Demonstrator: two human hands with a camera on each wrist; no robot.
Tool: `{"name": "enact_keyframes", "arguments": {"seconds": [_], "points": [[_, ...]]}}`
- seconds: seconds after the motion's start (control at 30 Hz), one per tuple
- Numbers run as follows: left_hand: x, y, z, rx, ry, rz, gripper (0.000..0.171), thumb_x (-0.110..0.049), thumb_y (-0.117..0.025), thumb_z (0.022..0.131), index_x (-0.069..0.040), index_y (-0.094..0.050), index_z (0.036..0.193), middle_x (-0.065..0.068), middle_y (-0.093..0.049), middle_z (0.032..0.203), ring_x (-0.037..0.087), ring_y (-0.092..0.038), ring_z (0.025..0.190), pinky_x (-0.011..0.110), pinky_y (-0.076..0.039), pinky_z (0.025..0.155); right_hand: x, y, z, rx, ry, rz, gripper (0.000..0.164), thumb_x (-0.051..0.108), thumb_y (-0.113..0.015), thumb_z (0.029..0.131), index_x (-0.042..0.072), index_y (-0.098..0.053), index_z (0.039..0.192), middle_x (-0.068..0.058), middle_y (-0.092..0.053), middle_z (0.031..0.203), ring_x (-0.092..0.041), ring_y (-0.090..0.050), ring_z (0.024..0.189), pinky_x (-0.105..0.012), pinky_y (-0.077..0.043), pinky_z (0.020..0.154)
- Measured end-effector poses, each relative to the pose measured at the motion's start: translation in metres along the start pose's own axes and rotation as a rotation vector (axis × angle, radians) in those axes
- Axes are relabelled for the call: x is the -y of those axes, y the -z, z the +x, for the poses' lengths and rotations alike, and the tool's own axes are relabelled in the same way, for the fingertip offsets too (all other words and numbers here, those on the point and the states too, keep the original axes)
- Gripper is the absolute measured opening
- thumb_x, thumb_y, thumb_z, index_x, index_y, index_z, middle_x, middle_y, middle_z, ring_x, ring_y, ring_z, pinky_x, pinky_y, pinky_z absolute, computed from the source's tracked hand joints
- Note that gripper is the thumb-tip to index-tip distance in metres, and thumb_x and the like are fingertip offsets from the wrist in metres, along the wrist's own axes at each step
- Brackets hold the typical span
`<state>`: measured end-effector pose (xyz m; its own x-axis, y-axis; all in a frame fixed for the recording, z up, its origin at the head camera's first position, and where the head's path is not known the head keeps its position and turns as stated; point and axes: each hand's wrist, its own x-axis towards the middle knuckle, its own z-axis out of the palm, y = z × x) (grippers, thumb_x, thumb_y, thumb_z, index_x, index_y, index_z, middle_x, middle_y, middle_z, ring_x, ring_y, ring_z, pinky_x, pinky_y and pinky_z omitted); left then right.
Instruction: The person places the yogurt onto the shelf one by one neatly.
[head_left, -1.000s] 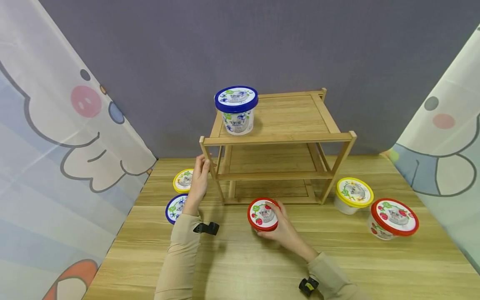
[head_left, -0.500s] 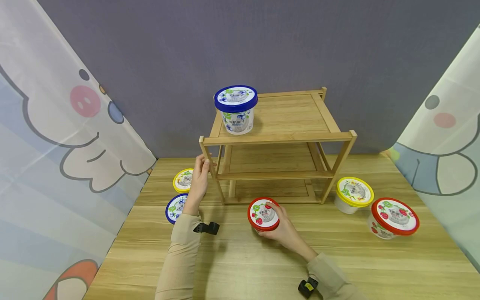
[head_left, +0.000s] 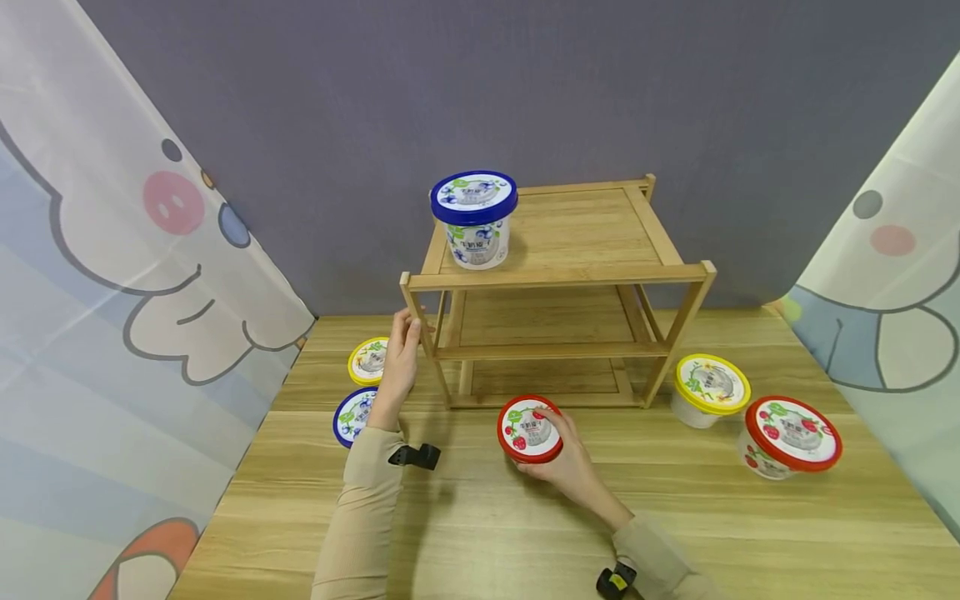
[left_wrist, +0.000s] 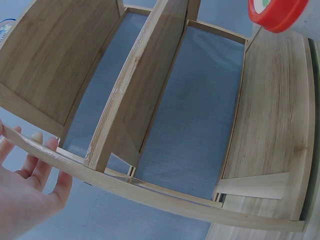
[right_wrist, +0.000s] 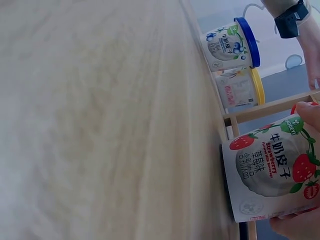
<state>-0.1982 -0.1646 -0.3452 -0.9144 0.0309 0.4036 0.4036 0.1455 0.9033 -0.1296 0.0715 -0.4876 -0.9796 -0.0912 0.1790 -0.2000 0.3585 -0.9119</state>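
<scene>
In the head view, a wooden three-tier rack (head_left: 562, 277) stands at the middle back. My left hand (head_left: 399, 367) holds its front left post; the left wrist view shows the fingers (left_wrist: 42, 167) bent around that rail. My right hand (head_left: 568, 460) grips a red-lidded strawberry milk tub (head_left: 527, 435) in front of the rack, thumb on one side and fingers on the other. Its printed side faces the right wrist camera, upright with the base close to the tabletop. A blue-lidded blueberry tub (head_left: 477, 242) sits on the top tier at the left.
Left of the rack, partly behind my left arm, are a yellow-lidded tub (head_left: 368, 362) and a blue-lidded tub (head_left: 351, 417). To its right stand another yellow-lidded tub (head_left: 701, 408) and a larger-looking red-lidded tub (head_left: 787, 437). A grey wall (head_left: 360, 108) rises behind.
</scene>
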Motion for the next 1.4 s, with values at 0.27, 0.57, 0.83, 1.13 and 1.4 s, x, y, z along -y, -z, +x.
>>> {"name": "enact_keyframes", "arguments": {"seconds": [0.27,0.57,0.83,1.13,1.4], "points": [[0.0,-0.001,0.0,-0.007,-0.006,0.0,0.027,-0.003,-0.026,0.097,0.01,-0.034,0.12,0.031,-0.041,0.101,0.045,-0.042,0.102,0.045,-0.031,0.088,0.012,0.009,-0.002,-0.016,-0.002,0.005,0.076,0.018,-0.086,0.052,0.014,-0.05,0.119,-0.022,-0.034,0.129,-0.039,-0.042,0.11,-0.052,-0.039,0.084],[0.002,-0.001,0.0,0.002,-0.004,-0.011,0.028,-0.003,-0.026,0.097,0.01,-0.033,0.12,0.035,-0.04,0.102,0.048,-0.04,0.102,0.048,-0.03,0.089,0.048,0.032,-0.003,-0.034,0.031,-0.028,0.076,0.017,-0.085,0.053,0.013,-0.05,0.12,-0.021,-0.035,0.126,-0.038,-0.041,0.111,-0.051,-0.04,0.084],[0.003,-0.001,0.001,0.003,-0.005,-0.01,0.028,-0.003,-0.025,0.097,0.01,-0.033,0.12,0.033,-0.042,0.1,0.045,-0.041,0.101,0.043,-0.031,0.088,0.087,0.061,-0.003,-0.03,0.011,-0.07,0.078,0.019,-0.086,0.052,0.017,-0.049,0.121,-0.018,-0.035,0.128,-0.037,-0.04,0.112,-0.054,-0.039,0.083],[0.033,0.004,0.005,-0.01,-0.038,-0.001,0.036,-0.024,-0.03,0.098,0.003,-0.036,0.121,0.027,-0.045,0.1,0.036,-0.046,0.1,0.037,-0.033,0.086,0.119,0.091,0.002,-0.052,0.114,-0.121,0.077,0.013,-0.084,0.055,0.012,-0.048,0.122,-0.014,-0.041,0.119,-0.03,-0.044,0.105,-0.048,-0.041,0.082],[0.028,0.004,0.006,-0.01,-0.012,-0.006,0.03,-0.013,-0.028,0.098,0.004,-0.036,0.122,0.017,-0.046,0.098,0.038,-0.045,0.102,0.038,-0.033,0.087,0.148,0.115,0.009,-0.052,0.122,-0.147,0.078,0.016,-0.082,0.061,0.011,-0.042,0.128,-0.013,-0.039,0.123,-0.028,-0.045,0.106,-0.044,-0.043,0.083]]}}
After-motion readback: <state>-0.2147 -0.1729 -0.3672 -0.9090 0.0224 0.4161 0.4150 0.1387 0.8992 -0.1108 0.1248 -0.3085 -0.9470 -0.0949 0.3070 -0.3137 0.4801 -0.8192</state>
